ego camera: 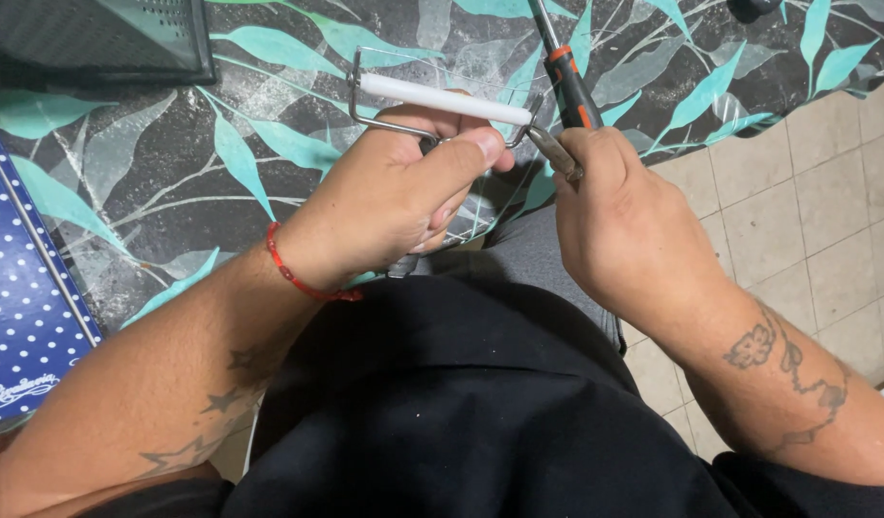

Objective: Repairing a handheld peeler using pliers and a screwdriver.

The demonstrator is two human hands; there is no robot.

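The left hand (389, 197) is closed around the bent wire frame (384, 120) of a small roller, thumb pressed along the top, holding it just above the bench (173, 182). The white roller (447, 99) spans the frame at about 12 o'clock from that hand. The right hand (624, 216) is curled shut on the grips of a pair of pliers (557, 152), whose metal nose points toward 10 o'clock and meets the wire end at the roller's right tip.

The step in hand looks like bending or gripping the wire end where it holds the roller. The next move would seem to call for a steady left-hand hold and a small, controlled twist from the right wrist, so the thin wire turns without slipping out of the nose.

Counted from left to right: one blue dotted box (24, 317) at 9 o'clock, one dark tray (96, 38) at 11 o'clock, one red bracelet (293, 273) on the left wrist, one wire frame, one roller, one pair of pliers, one orange-and-black screwdriver (568, 82) lying at 1 o'clock, just beyond the right hand.
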